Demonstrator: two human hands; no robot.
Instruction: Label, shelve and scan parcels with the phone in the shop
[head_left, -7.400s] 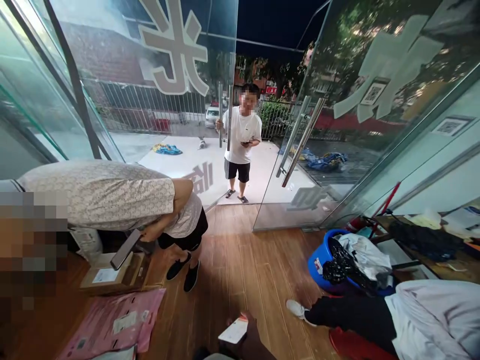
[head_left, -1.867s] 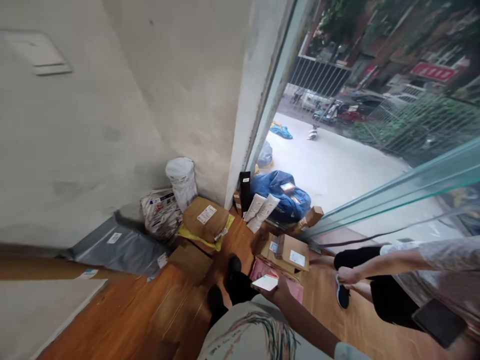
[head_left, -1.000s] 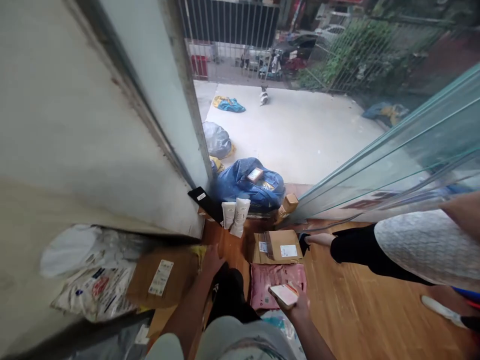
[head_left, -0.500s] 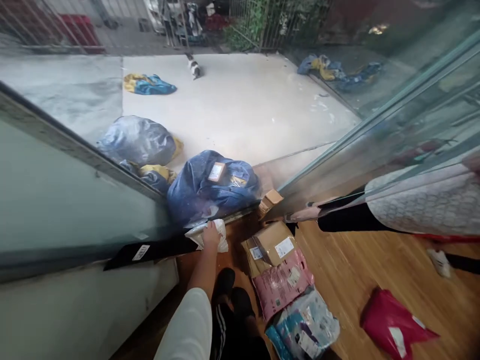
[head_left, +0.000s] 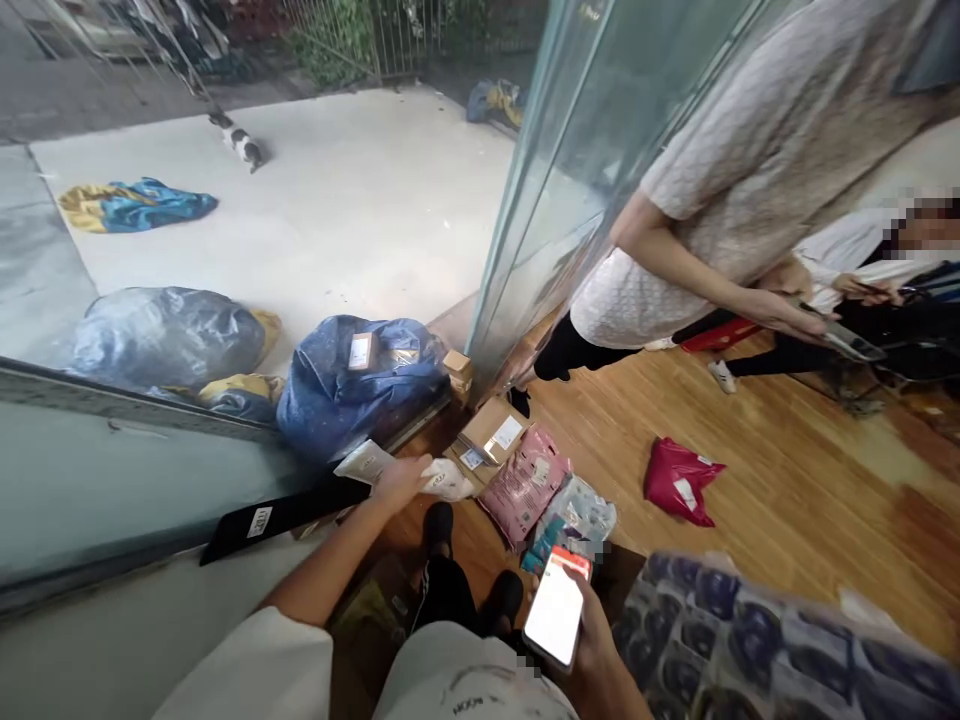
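Note:
My left hand point(head_left: 400, 484) is closed on a white package point(head_left: 365, 461), just in front of a big blue sack point(head_left: 352, 380) at the doorway. Another white piece with printing point(head_left: 448, 480) sticks out to the right of the fingers. In my right hand point(head_left: 592, 622), low in the view, is a phone point(head_left: 553, 612) with a lit white screen and a red top band. Cardboard boxes point(head_left: 491, 432), a pink package point(head_left: 527, 485) and a clear and blue plastic package point(head_left: 583, 515) lie in a row on the floor between my hands.
A person in a patterned shirt point(head_left: 720, 170) stands at right holding a phone; another person is behind. A magenta bag point(head_left: 679, 480) lies on the wood floor. Wrapped packs point(head_left: 757, 640) fill the lower right. Glass door point(head_left: 517, 200), cat point(head_left: 241, 145) and sacks point(head_left: 172, 335) are beyond.
The view has swung to the right. My right hand and the phone have come into view. My left hand has lifted the white package, and the person in the patterned shirt now shows more.

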